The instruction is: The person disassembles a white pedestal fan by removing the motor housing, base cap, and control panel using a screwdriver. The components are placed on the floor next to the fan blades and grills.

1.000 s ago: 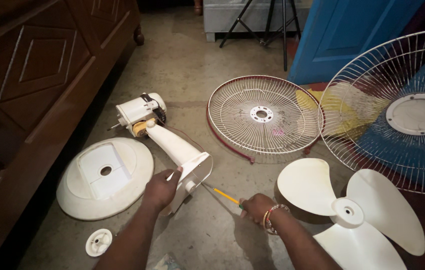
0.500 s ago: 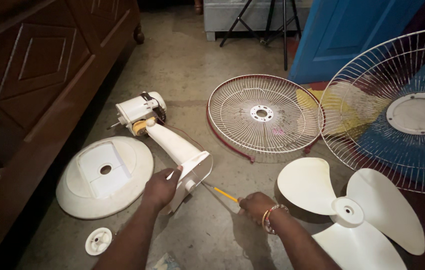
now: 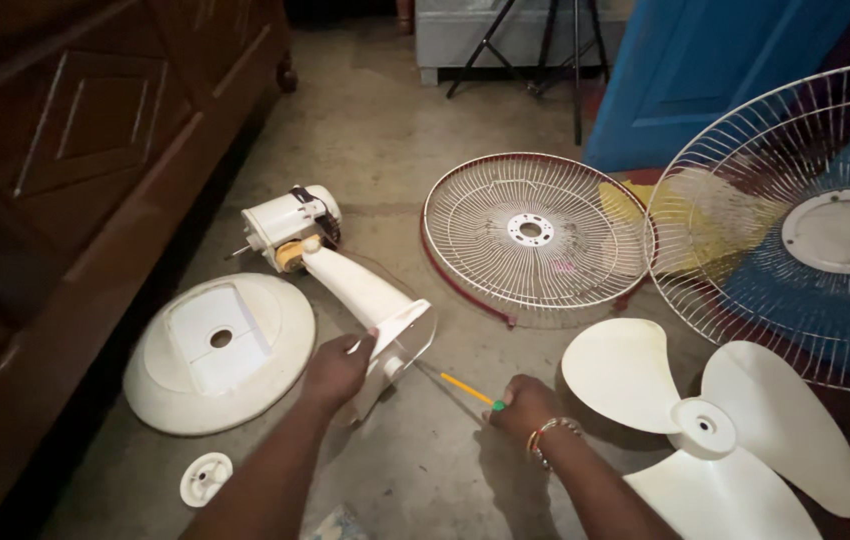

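The fan stand (image 3: 370, 300), a cream neck with the motor (image 3: 290, 225) at its far end, lies on the concrete floor (image 3: 395, 150), slanting from the motor down to its wide flared foot near the person. The left hand (image 3: 337, 368) has its fingers closed around the rim of that foot, gripping it and holding it tipped up off the floor. The right hand (image 3: 525, 405) is just to the right, fingers closed around the handle of a screwdriver (image 3: 470, 390) with a yellow shaft, whose tip points toward the open underside of the foot; whether the tip touches it I cannot tell. A beaded bracelet (image 3: 550, 435) sits on the right wrist.

Just left of the stand lies the round cream base (image 3: 220, 350), upside down or not I cannot say, with a square recess and a hole in the middle. A small white round cap (image 3: 206, 477) lies near it, closer to the person. Beyond the hands a wire guard with a red rim (image 3: 535, 235) lies flat on the floor, and a larger wire guard (image 3: 795, 220) overlaps its right edge, leaning over something blue and yellow. The three-bladed cream propeller (image 3: 715, 430) lies to the right of the right hand, close by. A dark wooden cabinet (image 3: 65, 150) runs along the left side, and a blue door (image 3: 705, 70) stands at the back with black tripod legs (image 3: 535, 50) beside it.
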